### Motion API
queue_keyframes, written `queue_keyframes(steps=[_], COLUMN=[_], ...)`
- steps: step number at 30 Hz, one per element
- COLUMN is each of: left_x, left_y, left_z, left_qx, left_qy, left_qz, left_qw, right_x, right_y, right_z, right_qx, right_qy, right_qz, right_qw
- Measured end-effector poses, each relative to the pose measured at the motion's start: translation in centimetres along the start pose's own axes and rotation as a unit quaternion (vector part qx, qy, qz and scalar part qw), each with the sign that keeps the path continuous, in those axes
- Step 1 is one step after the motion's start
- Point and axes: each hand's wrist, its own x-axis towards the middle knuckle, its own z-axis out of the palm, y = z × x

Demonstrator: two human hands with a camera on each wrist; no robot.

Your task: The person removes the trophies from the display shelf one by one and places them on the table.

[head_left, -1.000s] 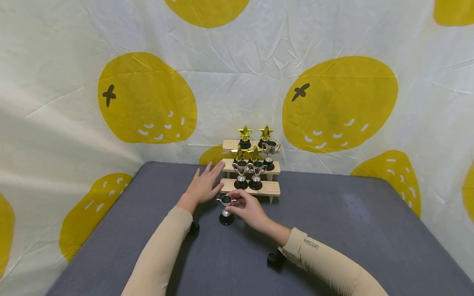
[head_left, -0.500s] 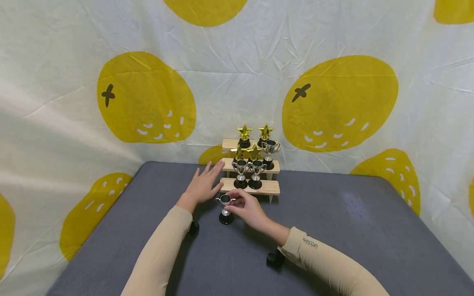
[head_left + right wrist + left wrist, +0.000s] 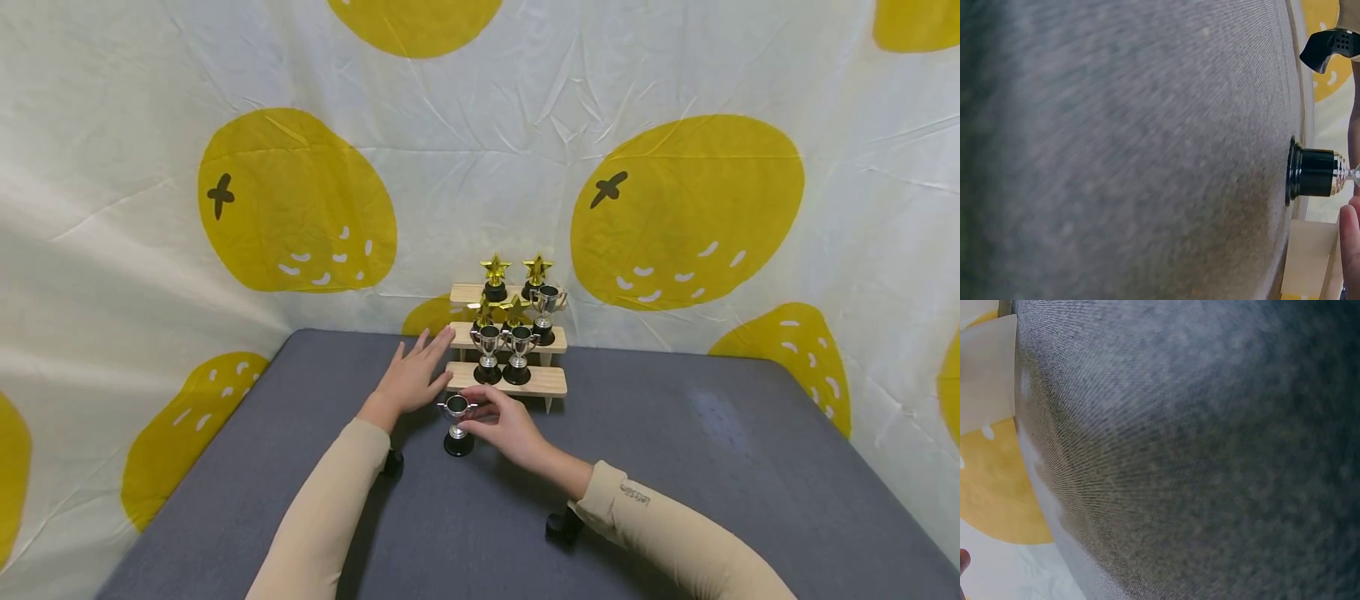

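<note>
A small silver trophy cup point(image 3: 458, 444) with a black base stands upright on the grey table, in front of the stand. My right hand point(image 3: 512, 427) holds it from the right side, thumb and fingers curved about its stem and cup. In the right wrist view the black base point(image 3: 1316, 172) rests on the tabletop, while the cup falls outside the picture. My left hand point(image 3: 408, 379) lies along the left side of a three-step wooden stand point(image 3: 551, 381), fingers straight and fingertips at the middle step. Only a fingertip point(image 3: 963, 559) shows in the left wrist view.
Two silver trophies point(image 3: 487, 354) share the lowest step. Behind them are two gold star trophies point(image 3: 515, 310) and another silver trophy point(image 3: 545, 315) on the middle step. Two more gold stars point(image 3: 495, 271) top the stand. A lemon-print cloth point(image 3: 480, 183) hangs behind the grey table point(image 3: 660, 450).
Both hands and the trophy keep their places. Only a slight shift of the head view and of the right sleeve shows.
</note>
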Motion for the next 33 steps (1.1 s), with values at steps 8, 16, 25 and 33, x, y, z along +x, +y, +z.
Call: queue_keyframes(steps=[8,16,25,33], left_x=[0.0,0.1,-0.1,-0.1], left_y=[-0.1,-0.2,0.1,0.1], left_z=[0.0,0.1,-0.2,-0.2], left_qx=[-0.002,0.003,0.005,0.004], left_qy=[-0.005,-0.002,-0.001,0.000], left_qz=[0.001,0.000,0.004,0.007], left_qw=[1.0000,1.0000,1.0000,1.0000], right_x=[-0.6,-1.4,-1.4,-0.9], right_y=[0.7,0.8,0.9,0.9], right_z=[-0.9,-2.5,-4.2,-5.4], right_qx=[0.004,-0.026,-0.025,-0.023], right_qy=[-0.008,-0.015,0.021,0.088], right_qz=[-0.006,-0.010,-0.020,-0.021], right_qw=[0.9999,0.9995,0.9993,0.9956])
